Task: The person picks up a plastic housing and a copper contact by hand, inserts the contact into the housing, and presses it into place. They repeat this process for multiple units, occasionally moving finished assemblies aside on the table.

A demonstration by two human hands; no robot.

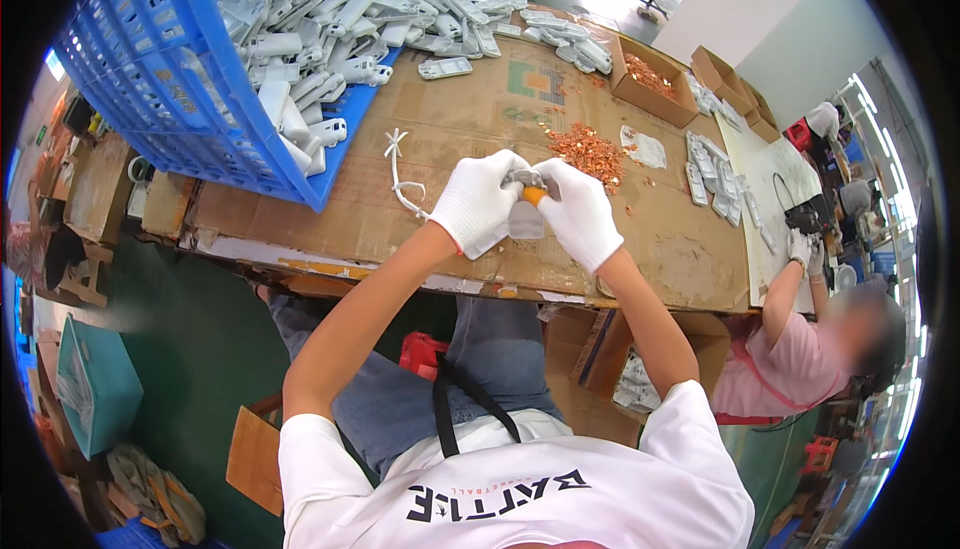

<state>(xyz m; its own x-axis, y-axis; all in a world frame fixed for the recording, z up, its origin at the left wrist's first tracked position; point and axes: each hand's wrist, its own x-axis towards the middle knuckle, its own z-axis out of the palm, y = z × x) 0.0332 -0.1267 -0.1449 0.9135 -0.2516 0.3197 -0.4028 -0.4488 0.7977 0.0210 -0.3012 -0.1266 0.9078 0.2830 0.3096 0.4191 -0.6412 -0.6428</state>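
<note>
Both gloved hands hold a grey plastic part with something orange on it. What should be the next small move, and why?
Probably press the orange piece fully into the grey part: the left hand and right hand already pinch both together above the cardboard-covered table.

At frame centre, the left hand [478,201] and right hand [580,214] meet around a plastic part [524,219] above the cardboard-covered table [440,149]. A crate [150,79] of parts sits upper left, loose metal pieces [590,154] just upper right of the hands, an open box [650,79] beyond, a co-worker [800,349] at right.
</note>
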